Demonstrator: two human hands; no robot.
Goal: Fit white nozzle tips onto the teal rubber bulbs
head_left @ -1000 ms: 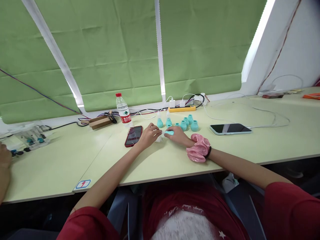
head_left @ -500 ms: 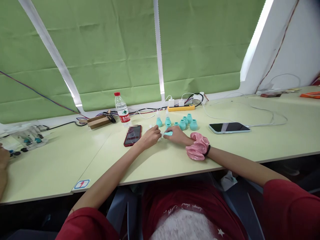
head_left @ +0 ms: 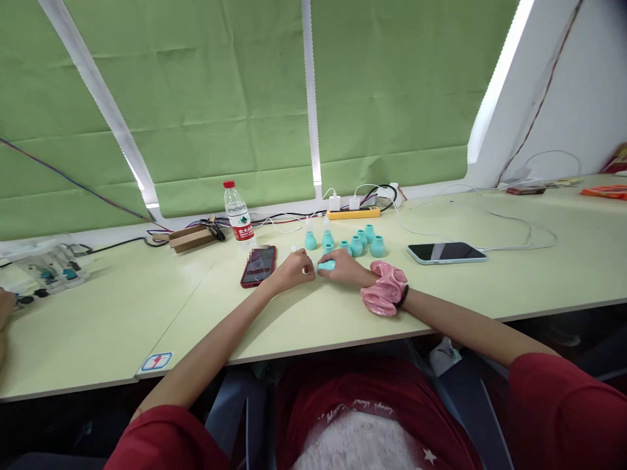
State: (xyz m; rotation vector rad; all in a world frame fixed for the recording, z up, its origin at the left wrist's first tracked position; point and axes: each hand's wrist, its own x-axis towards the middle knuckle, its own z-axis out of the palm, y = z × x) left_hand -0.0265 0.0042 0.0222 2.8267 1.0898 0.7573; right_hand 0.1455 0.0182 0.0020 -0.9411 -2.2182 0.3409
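Note:
My right hand (head_left: 345, 267) lies on the pale green table (head_left: 313, 313), fingers closed on a small teal bottle (head_left: 326, 266) held on its side. My left hand (head_left: 292, 269) is pinched close against the bottle's left end, on something small and white that I cannot make out. Just behind the hands stand several small teal bottles (head_left: 356, 245), two with white nozzles (head_left: 310, 239). A red phone (head_left: 258, 266) lies beside my left hand. A pink scrunchie (head_left: 385, 292) sits on my right wrist.
A water bottle (head_left: 237, 213) stands at the back left, near a wooden block (head_left: 187, 238). A yellow power strip (head_left: 353, 213) with chargers and cables runs along the window. A second phone (head_left: 447, 252) lies right. Another person's hand (head_left: 4, 304) shows at far left.
My hands have drawn closer together around the teal bottle; the white bit between them now shows less. The view has shifted slightly.

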